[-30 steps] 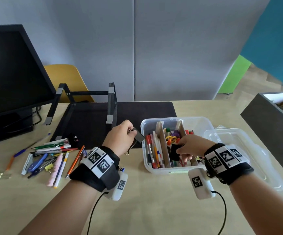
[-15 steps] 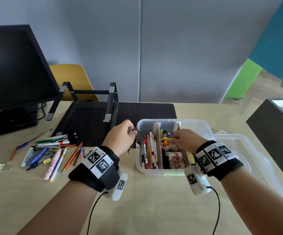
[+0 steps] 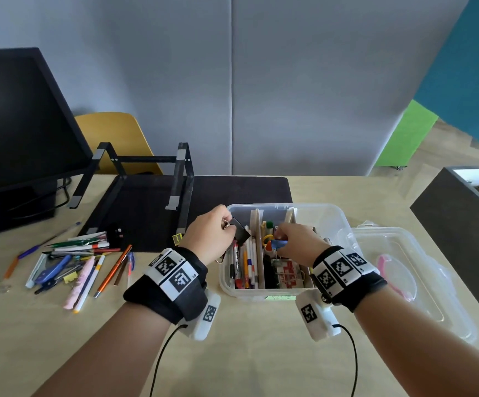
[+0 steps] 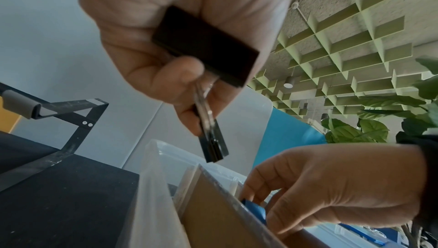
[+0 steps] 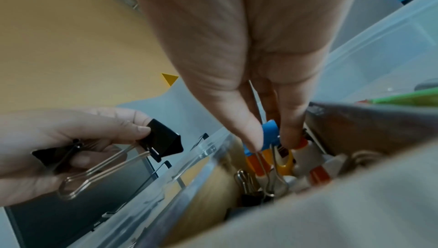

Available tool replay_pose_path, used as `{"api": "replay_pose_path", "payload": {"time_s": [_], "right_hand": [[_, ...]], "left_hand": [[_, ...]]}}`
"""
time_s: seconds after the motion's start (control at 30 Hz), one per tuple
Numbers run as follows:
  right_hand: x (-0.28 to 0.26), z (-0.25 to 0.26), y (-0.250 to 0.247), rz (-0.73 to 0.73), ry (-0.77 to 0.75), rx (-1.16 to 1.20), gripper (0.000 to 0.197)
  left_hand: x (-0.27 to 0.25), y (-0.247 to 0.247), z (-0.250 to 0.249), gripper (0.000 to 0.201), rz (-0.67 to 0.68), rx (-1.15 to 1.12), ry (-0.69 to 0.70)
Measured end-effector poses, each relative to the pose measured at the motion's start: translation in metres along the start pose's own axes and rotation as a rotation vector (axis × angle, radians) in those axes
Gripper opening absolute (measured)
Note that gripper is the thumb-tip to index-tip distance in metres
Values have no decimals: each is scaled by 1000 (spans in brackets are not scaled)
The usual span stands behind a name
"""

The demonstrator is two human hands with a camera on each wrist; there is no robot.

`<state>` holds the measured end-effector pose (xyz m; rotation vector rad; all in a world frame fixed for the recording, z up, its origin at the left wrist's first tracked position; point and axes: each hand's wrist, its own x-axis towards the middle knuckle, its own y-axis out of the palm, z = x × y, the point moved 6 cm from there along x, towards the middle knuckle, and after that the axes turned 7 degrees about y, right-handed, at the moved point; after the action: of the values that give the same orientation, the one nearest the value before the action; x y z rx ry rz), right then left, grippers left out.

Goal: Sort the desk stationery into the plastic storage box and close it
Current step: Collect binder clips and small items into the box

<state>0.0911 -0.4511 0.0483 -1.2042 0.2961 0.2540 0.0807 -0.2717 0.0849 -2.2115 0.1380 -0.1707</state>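
A clear plastic storage box (image 3: pixel 335 222) stands open on the desk, split by wooden dividers (image 3: pixel 258 250) and partly filled with pens, glue and clips. My left hand (image 3: pixel 218 236) hovers at the box's left rim and pinches black binder clips (image 3: pixel 239 232) (image 4: pixel 203 46) (image 5: pixel 163 139). My right hand (image 3: pixel 295 242) reaches into the middle compartment and pinches a blue binder clip (image 3: pixel 278 243) (image 5: pixel 270 136) (image 4: pixel 254 209) between thumb and fingers. The box's clear lid (image 3: pixel 421 282) lies to the right of the box.
Loose pens, pencils and markers (image 3: pixel 80 262) lie in a heap on the desk at left. A black monitor (image 3: pixel 17 121) stands far left, a black laptop stand (image 3: pixel 146 179) on a dark mat (image 3: pixel 232 190) behind the box. A dark cabinet (image 3: pixel 461 224) stands at right.
My right hand moved from the front of the middle compartment toward its back and now pinches a blue clip. My left hand stayed at the box's left rim with the black clips.
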Motion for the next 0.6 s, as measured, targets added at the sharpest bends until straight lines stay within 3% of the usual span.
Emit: {"api": "replay_pose_path", "payload": {"time_s": [0.27,0.4,0.6], "right_hand": [[-5,-7,-12,-50,-42,-66,27],[-11,-10,-17,-81,-58,7,27],[-17,-18,-19,-74,-53,55,24]], "left_hand": [[4,8,-9,5,20,10,19],[6,12,-19,4,31,36,52],[14,35,-32,6,159,24,63]]}}
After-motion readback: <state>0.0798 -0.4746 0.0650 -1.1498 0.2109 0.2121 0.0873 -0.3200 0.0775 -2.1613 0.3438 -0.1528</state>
